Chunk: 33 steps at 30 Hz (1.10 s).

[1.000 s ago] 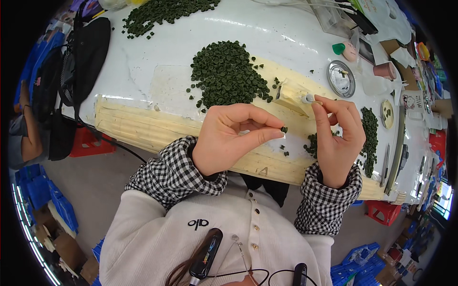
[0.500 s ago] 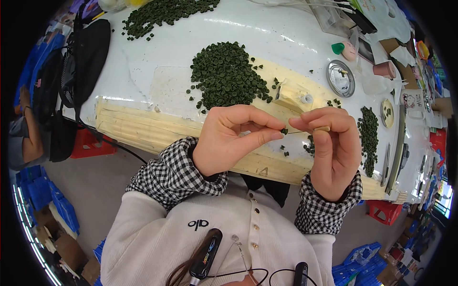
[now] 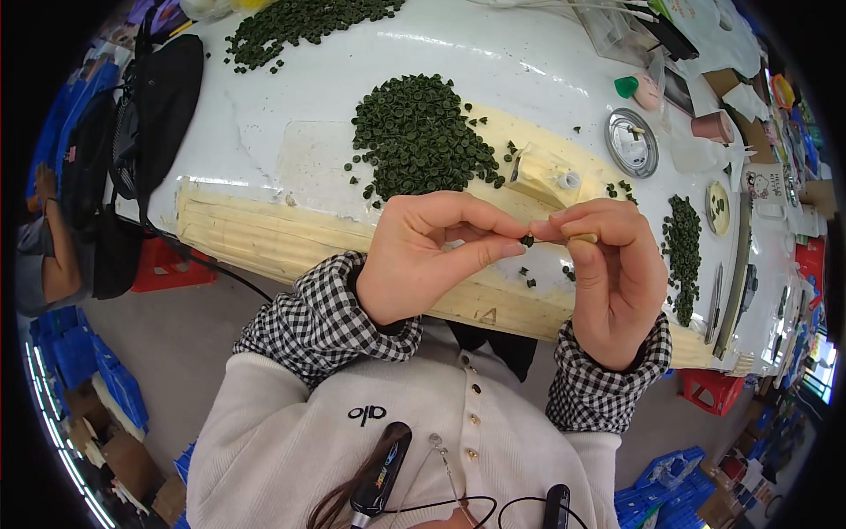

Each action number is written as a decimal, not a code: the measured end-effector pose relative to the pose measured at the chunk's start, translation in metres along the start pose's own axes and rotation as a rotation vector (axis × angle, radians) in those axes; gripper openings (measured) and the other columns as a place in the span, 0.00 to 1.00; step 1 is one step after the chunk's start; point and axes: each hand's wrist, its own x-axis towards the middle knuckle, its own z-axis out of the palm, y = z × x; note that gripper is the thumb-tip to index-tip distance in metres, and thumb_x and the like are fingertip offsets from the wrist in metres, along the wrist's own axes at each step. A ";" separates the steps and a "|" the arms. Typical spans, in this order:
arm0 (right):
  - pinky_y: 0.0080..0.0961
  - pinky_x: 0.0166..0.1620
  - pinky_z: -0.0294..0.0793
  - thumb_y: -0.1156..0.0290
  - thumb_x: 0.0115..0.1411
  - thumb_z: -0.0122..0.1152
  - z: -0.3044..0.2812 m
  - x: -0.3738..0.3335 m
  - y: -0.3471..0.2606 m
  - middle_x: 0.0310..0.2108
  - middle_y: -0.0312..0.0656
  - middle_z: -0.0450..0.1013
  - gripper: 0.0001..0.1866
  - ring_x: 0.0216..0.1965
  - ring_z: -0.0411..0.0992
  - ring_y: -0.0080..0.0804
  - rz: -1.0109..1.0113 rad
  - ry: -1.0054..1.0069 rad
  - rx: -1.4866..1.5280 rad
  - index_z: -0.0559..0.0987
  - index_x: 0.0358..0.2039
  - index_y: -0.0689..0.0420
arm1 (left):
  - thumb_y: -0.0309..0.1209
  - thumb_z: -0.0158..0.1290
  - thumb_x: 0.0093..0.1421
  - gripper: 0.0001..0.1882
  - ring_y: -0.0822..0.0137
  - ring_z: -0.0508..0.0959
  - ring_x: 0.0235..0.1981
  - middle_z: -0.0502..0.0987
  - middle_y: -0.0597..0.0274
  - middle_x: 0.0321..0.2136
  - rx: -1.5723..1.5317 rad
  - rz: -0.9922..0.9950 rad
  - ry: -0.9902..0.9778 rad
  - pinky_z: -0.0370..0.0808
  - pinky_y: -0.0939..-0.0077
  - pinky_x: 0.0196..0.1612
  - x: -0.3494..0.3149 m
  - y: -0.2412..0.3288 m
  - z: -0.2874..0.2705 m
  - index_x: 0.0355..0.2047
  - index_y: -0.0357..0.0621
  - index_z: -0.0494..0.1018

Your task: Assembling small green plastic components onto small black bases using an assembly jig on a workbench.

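My left hand [image 3: 423,251] pinches a small dark green rubbery-looking part [image 3: 527,241] between thumb and forefinger. Across from it, my right hand [image 3: 621,273] grips a thin needle-like tool with a tan end [image 3: 583,238]; the fingers partly cover it. The tool's tip points at the green part, and whether it has entered the part is too small to tell. Just beyond my hands lies a large heap of similar green parts [image 3: 419,137]. Beside the heap, a block wrapped in yellowish tape [image 3: 539,172] holds a small white tube.
Another green pile [image 3: 308,26] lies at the far left, and a narrower one [image 3: 682,251] at the right. A round metal lid [image 3: 631,143], tweezers [image 3: 716,295] and a pink cup [image 3: 712,127] stand rightward. A black bag [image 3: 167,106] hangs at the left edge.
My right hand has shifted slightly left, bringing the thin tool closer to the green part, and the fingertips of both hands nearly meet. My left hand has barely moved.
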 end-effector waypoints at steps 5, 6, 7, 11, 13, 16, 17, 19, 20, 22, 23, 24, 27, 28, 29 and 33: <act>0.22 0.40 0.74 0.82 0.61 0.55 0.001 -0.001 0.000 0.36 0.46 0.75 0.03 0.37 0.75 0.32 0.019 0.050 0.054 0.74 0.36 0.65 | 0.14 0.56 0.58 0.09 0.69 0.80 0.41 0.80 0.53 0.38 0.008 -0.012 0.004 0.78 0.76 0.48 0.000 0.002 0.000 0.39 0.31 0.77; 0.21 0.41 0.74 0.82 0.61 0.55 0.002 -0.001 0.000 0.36 0.46 0.75 0.03 0.37 0.75 0.31 0.039 0.085 0.090 0.74 0.36 0.65 | 0.14 0.56 0.57 0.09 0.69 0.80 0.41 0.80 0.53 0.38 0.022 -0.015 0.003 0.78 0.76 0.48 -0.001 0.001 0.000 0.39 0.31 0.77; 0.20 0.41 0.74 0.82 0.62 0.54 0.002 0.000 -0.002 0.36 0.46 0.75 0.03 0.37 0.75 0.30 0.074 0.167 0.106 0.74 0.37 0.65 | 0.14 0.56 0.57 0.09 0.69 0.80 0.42 0.80 0.53 0.38 0.033 -0.018 -0.001 0.78 0.76 0.48 -0.001 0.000 0.000 0.39 0.31 0.77; 0.22 0.41 0.73 0.82 0.60 0.58 -0.005 0.008 0.011 0.34 0.45 0.74 0.03 0.34 0.75 0.32 -0.004 0.318 -0.305 0.76 0.36 0.65 | 0.14 0.56 0.57 0.09 0.68 0.80 0.41 0.80 0.52 0.38 0.049 -0.002 0.010 0.78 0.76 0.48 -0.001 0.002 0.000 0.39 0.31 0.77; 0.26 0.38 0.72 0.81 0.57 0.61 -0.007 0.016 0.017 0.34 0.45 0.73 0.03 0.34 0.74 0.37 -0.096 0.277 -0.517 0.77 0.33 0.64 | 0.14 0.56 0.57 0.09 0.68 0.80 0.41 0.80 0.52 0.38 0.035 0.008 0.018 0.78 0.76 0.47 -0.001 0.001 0.000 0.39 0.31 0.77; 0.28 0.38 0.72 0.81 0.56 0.62 -0.005 0.015 0.019 0.34 0.45 0.73 0.05 0.34 0.73 0.39 -0.076 0.201 -0.610 0.78 0.34 0.62 | 0.14 0.56 0.57 0.09 0.68 0.80 0.41 0.80 0.53 0.38 0.015 0.013 0.018 0.78 0.76 0.47 -0.001 0.000 0.001 0.39 0.31 0.77; 0.29 0.38 0.71 0.81 0.55 0.63 -0.005 0.015 0.020 0.34 0.45 0.74 0.05 0.35 0.73 0.39 -0.074 0.209 -0.601 0.78 0.34 0.61 | 0.15 0.57 0.57 0.09 0.69 0.80 0.40 0.80 0.54 0.38 0.011 0.004 0.024 0.78 0.76 0.47 0.000 0.000 0.001 0.39 0.31 0.77; 0.26 0.38 0.71 0.80 0.58 0.61 -0.005 0.015 0.019 0.35 0.44 0.75 0.03 0.35 0.73 0.35 -0.078 0.216 -0.614 0.79 0.34 0.62 | 0.18 0.58 0.57 0.09 0.70 0.80 0.40 0.81 0.55 0.37 0.002 -0.014 0.035 0.77 0.77 0.47 0.000 0.001 0.001 0.39 0.32 0.79; 0.25 0.38 0.71 0.79 0.59 0.60 -0.005 0.015 0.018 0.35 0.44 0.75 0.03 0.35 0.73 0.32 -0.079 0.219 -0.621 0.79 0.34 0.63 | 0.18 0.58 0.57 0.09 0.70 0.80 0.40 0.81 0.55 0.37 0.003 -0.012 0.034 0.77 0.76 0.47 0.000 0.002 0.001 0.39 0.32 0.79; 0.24 0.38 0.71 0.79 0.59 0.60 -0.006 0.015 0.018 0.35 0.44 0.75 0.03 0.35 0.73 0.32 -0.075 0.226 -0.592 0.79 0.33 0.64 | 0.18 0.58 0.57 0.09 0.70 0.80 0.40 0.81 0.56 0.37 0.005 -0.009 0.033 0.77 0.76 0.48 0.000 0.002 0.000 0.39 0.32 0.79; 0.24 0.39 0.71 0.79 0.58 0.60 -0.007 0.015 0.019 0.35 0.44 0.75 0.03 0.35 0.73 0.32 -0.072 0.228 -0.578 0.79 0.33 0.64 | 0.18 0.58 0.57 0.08 0.70 0.80 0.40 0.81 0.56 0.37 0.005 -0.009 0.033 0.77 0.76 0.48 0.000 0.002 0.000 0.39 0.32 0.79; 0.25 0.38 0.71 0.79 0.57 0.62 -0.007 0.014 0.020 0.35 0.44 0.75 0.03 0.35 0.73 0.33 -0.067 0.232 -0.564 0.79 0.33 0.63 | 0.17 0.58 0.57 0.08 0.70 0.80 0.40 0.81 0.56 0.36 0.006 -0.009 0.034 0.77 0.77 0.48 0.000 0.002 0.000 0.39 0.32 0.79; 0.28 0.38 0.71 0.79 0.53 0.65 -0.006 0.015 0.022 0.35 0.44 0.74 0.06 0.35 0.73 0.36 -0.054 0.232 -0.548 0.79 0.32 0.61 | 0.17 0.58 0.57 0.08 0.70 0.80 0.40 0.81 0.55 0.36 0.007 -0.014 0.038 0.77 0.77 0.48 0.000 0.004 0.000 0.39 0.32 0.78; 0.28 0.38 0.72 0.78 0.53 0.66 -0.006 0.015 0.021 0.35 0.44 0.74 0.06 0.35 0.73 0.36 -0.050 0.226 -0.564 0.79 0.32 0.61 | 0.17 0.58 0.57 0.08 0.70 0.80 0.40 0.81 0.55 0.36 0.005 -0.017 0.037 0.77 0.77 0.48 0.000 0.004 0.000 0.39 0.32 0.78; 0.28 0.39 0.72 0.78 0.53 0.66 -0.006 0.015 0.021 0.35 0.44 0.74 0.06 0.36 0.73 0.36 -0.047 0.220 -0.580 0.79 0.32 0.61 | 0.17 0.58 0.57 0.08 0.71 0.80 0.40 0.81 0.55 0.36 -0.001 -0.012 0.039 0.77 0.77 0.47 0.000 0.004 0.000 0.39 0.32 0.78; 0.27 0.37 0.71 0.78 0.52 0.67 -0.007 0.014 0.022 0.34 0.44 0.74 0.06 0.34 0.73 0.36 -0.061 0.265 -0.618 0.79 0.31 0.62 | 0.18 0.58 0.57 0.08 0.71 0.80 0.39 0.81 0.56 0.36 -0.023 -0.006 0.047 0.77 0.78 0.47 0.000 0.003 0.000 0.39 0.32 0.78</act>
